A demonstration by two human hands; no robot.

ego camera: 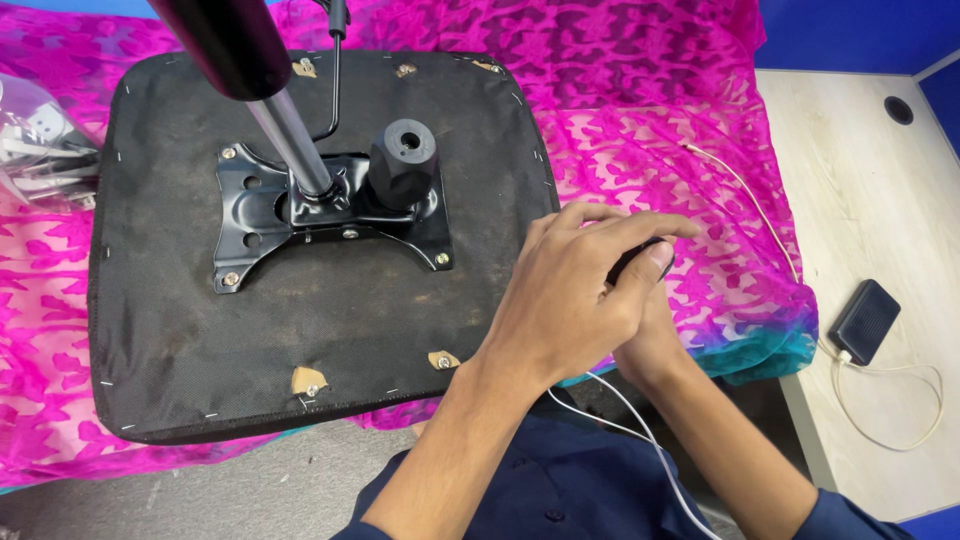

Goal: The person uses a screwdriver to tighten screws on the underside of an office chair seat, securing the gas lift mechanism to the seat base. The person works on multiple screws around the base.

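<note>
An upturned black chair seat (330,320) lies on a pink patterned cloth (640,110). A black metal plate (250,215) is bolted to its underside, with a silver and black gas cylinder (285,130) rising from it and a black knob (403,163) beside it. My left hand (570,300) lies over my right hand (650,345) at the seat's right edge. Together they close around a small black object (640,258), mostly hidden by the fingers.
A clear plastic bag of parts (40,150) lies at the far left. On the pale wooden table (880,200) to the right sit a dark power bank (864,321) and a cream cable (760,210). A white cord (630,420) crosses my lap.
</note>
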